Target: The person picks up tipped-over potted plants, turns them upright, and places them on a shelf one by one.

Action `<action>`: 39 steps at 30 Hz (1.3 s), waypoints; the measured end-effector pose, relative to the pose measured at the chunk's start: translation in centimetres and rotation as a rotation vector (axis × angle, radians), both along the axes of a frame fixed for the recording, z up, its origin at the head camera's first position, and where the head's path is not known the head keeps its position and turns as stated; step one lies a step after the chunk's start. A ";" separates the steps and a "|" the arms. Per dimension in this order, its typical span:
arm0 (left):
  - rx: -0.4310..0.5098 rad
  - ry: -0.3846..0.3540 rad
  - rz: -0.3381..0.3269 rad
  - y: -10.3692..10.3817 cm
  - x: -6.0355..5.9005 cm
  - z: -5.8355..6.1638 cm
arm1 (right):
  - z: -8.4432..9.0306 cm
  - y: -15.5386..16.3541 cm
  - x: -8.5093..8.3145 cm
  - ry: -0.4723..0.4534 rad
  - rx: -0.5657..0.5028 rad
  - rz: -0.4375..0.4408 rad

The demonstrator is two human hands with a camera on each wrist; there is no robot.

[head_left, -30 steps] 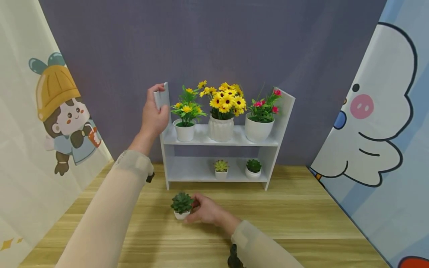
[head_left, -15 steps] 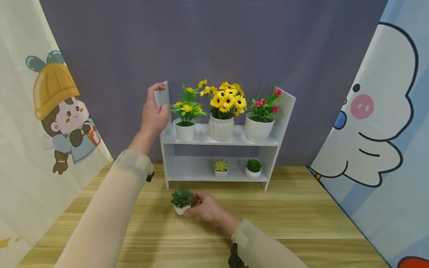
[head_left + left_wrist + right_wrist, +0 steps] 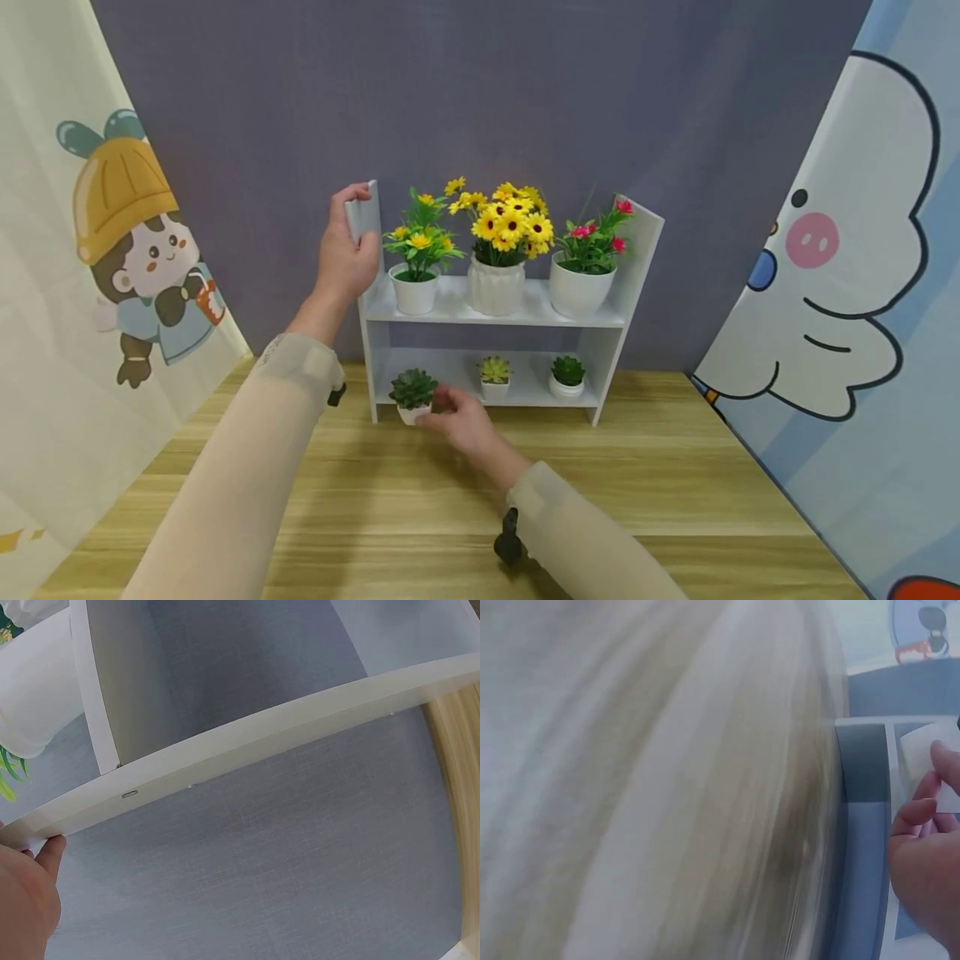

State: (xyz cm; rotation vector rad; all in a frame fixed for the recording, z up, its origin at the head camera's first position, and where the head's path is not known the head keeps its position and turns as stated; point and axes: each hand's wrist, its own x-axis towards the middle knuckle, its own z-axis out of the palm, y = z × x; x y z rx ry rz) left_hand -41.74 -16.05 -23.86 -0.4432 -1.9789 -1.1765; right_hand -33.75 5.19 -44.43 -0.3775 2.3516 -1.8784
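Head view: succulent pot [image 3: 412, 398] in right hand [image 3: 460, 414], now at shelf [image 3: 450, 379], off table [image 3: 660, 492].

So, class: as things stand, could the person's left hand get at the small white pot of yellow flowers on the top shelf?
Probably yes. The left hand grips the shelf's left side panel, and the yellow-flower pot stands just beside it with nothing between.

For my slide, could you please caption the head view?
Right hand holds small succulent pot at shelf; left hand grips its side.
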 end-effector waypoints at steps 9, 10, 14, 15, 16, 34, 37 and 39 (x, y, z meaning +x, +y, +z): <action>-0.005 0.001 0.003 -0.1 0.2 -0.1 | 0.0 -0.5 -1.1 -0.073 -0.102 0.001; -0.005 -0.002 0.004 -0.1 0.2 -0.1 | 0.0 -0.6 -1.2 -0.086 -0.118 0.002; -0.002 -0.010 0.005 0.0 0.2 0.0 | -0.2 -0.6 -1.6 -0.092 -0.113 -0.013; -0.002 -0.012 0.006 0.1 0.2 0.0 | -0.2 -0.6 -1.8 -0.089 -0.108 -0.017; -0.002 -0.012 0.007 0.1 0.2 0.0 | -0.3 -0.6 -1.9 -0.082 -0.102 -0.021; 0.008 -0.018 -0.006 0.0 0.1 0.0 | -0.6 -1.1 -3.2 -0.053 -0.156 -0.056; 0.009 -0.016 -0.008 -0.1 0.2 0.0 | -0.5 -1.2 -3.2 -0.049 -0.155 -0.063; 0.010 -0.011 -0.010 -0.1 0.2 -0.1 | -0.5 -1.3 -3.3 -0.051 -0.157 -0.070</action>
